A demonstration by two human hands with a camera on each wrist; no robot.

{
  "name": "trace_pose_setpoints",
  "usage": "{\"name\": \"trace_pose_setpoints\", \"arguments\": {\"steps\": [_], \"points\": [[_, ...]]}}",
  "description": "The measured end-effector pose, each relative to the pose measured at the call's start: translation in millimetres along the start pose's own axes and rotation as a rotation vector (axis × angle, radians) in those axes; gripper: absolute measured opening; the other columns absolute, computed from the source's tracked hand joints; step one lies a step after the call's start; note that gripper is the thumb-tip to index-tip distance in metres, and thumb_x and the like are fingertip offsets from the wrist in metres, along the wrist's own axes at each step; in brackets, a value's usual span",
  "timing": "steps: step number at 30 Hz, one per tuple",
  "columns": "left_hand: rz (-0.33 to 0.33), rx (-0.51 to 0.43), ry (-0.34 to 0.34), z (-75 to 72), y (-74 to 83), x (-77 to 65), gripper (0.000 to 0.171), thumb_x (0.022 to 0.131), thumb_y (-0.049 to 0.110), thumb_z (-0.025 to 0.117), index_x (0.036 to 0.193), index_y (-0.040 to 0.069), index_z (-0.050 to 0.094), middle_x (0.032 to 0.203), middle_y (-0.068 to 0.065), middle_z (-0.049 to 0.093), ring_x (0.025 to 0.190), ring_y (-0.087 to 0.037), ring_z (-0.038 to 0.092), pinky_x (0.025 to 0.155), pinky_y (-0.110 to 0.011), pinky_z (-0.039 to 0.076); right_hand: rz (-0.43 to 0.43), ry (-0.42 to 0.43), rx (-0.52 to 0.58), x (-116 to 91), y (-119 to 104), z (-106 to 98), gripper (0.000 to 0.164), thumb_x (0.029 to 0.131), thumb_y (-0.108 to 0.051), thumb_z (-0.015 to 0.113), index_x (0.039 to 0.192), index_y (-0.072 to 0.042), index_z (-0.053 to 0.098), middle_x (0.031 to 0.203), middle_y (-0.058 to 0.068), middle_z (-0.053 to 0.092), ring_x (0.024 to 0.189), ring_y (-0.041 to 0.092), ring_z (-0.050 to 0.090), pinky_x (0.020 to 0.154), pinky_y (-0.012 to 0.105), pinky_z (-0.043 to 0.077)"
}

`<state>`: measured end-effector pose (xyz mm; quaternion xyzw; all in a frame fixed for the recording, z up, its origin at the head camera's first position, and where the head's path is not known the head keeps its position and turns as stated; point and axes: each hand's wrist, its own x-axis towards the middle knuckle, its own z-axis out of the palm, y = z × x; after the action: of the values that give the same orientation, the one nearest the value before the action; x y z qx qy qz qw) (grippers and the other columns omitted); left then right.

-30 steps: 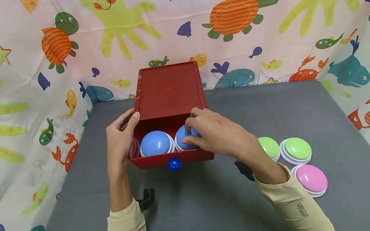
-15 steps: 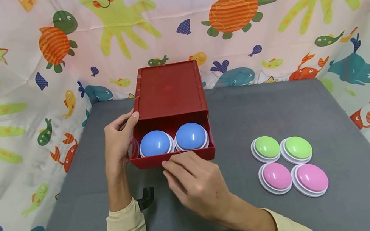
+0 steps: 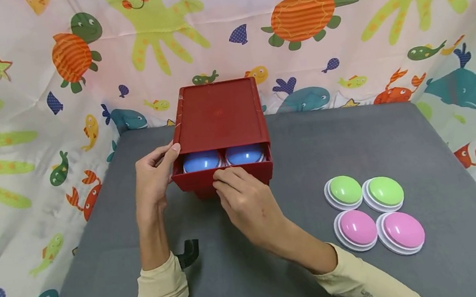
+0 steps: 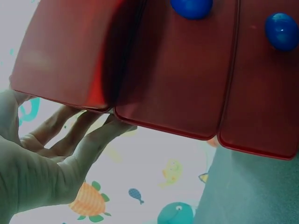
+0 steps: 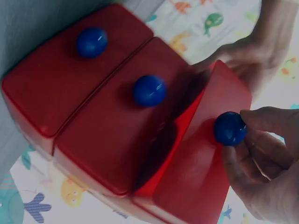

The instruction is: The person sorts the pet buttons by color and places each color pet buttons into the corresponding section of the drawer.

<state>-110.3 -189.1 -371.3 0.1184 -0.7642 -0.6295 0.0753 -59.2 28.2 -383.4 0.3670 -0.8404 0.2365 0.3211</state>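
A red drawer cabinet (image 3: 218, 114) stands at the middle of the table. Its top drawer (image 3: 189, 180) is pulled partly out and holds two blue dome-topped buttons (image 3: 202, 161) with white bases, side by side and half under the cabinet's top. My right hand (image 3: 248, 203) pinches the top drawer's blue round knob (image 5: 230, 128) between thumb and fingers. My left hand (image 3: 151, 180) rests against the cabinet's left side, thumb on the upper edge and fingers along the side wall. In the right wrist view, two lower drawers with blue knobs (image 5: 149, 90) are closed.
To the right, two green dome-topped buttons (image 3: 345, 190) and two pink ones (image 3: 358, 227) sit close together on the grey table (image 3: 378, 142). A cloth printed with sea animals (image 3: 226, 47) hangs behind and at both sides.
My right hand left the right blue button inside the drawer, moved down to the knob, and pushed the drawer partway in. My left hand has stayed at the cabinet's side.
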Motion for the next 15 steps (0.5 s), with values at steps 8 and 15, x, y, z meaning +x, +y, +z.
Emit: {"name": "trace_pose_setpoints", "arguments": {"steps": [8,15], "points": [[-0.005,-0.079,-0.037,-1.7,3.3,2.9,0.05,0.099,0.04,0.071,0.135,0.006,0.07,0.145,-0.011,0.064,0.12,-0.022,0.066,0.091,-0.045,0.061,0.033,0.018,0.062,20,27,15,0.024,0.089,-0.006,0.082,0.113,-0.003,0.08,0.119,0.007,0.077,0.113,0.02,0.069,0.103,0.03,0.059],[0.001,-0.082,-0.043,-2.8,0.9,4.4,0.05,0.099,0.042,0.07,0.135,0.006,0.07,0.145,-0.011,0.064,0.121,-0.023,0.065,0.092,-0.045,0.061,-0.003,-0.014,0.066,27,35,16,0.022,0.087,-0.007,0.084,0.109,-0.004,0.081,0.116,0.006,0.076,0.109,0.02,0.068,0.102,0.03,0.06]]}}
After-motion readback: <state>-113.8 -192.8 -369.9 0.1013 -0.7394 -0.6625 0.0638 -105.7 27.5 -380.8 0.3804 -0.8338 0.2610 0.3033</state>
